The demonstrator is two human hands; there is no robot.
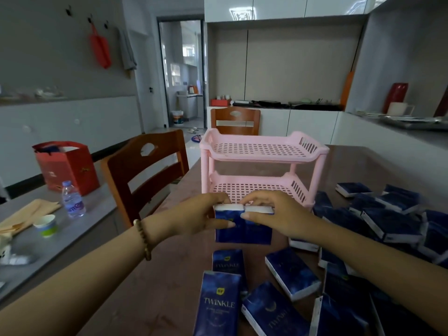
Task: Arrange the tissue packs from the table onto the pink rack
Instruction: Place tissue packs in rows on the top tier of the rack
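A pink two-tier rack stands on the brown table, both perforated shelves bare. Just in front of its lower shelf I hold two dark blue tissue packs side by side, upright, white ends up. My left hand grips the left tissue pack; my right hand grips the right tissue pack. Several more blue packs lie loose near me, one reading TWINKLE. A heap of packs lies to the right of the rack.
A wooden chair stands at the table's left edge, another chair behind the rack. On a grey side table to the left sit a water bottle, a paper cup and a red gift bag.
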